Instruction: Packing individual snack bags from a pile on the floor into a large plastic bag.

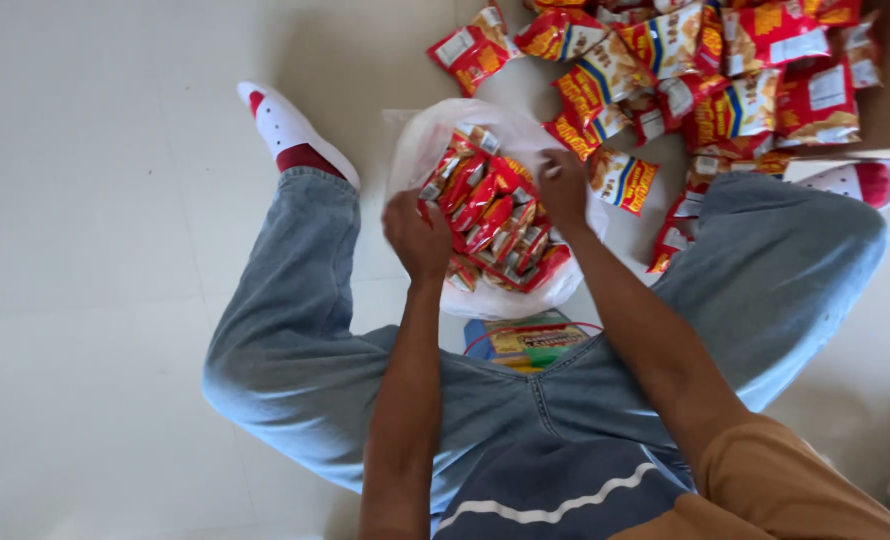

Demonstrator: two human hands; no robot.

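Both hands [417, 236] [563, 186], grip unclear, on packet-filled plastic bag [415, 140]

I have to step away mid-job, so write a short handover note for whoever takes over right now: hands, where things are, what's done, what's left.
Left hand: closed on the near-left rim of the white plastic bag, holding it open.
Right hand: at the bag's right edge, fingers down on the packed snack packets; whether it grips one cannot be told.
Bag sits on the floor between the legs, already holding rows of red packets standing on edge.
Loose pile of packets lies on the floor ahead and to the right, still unbagged.
A flat coloured packet lies near the lap.
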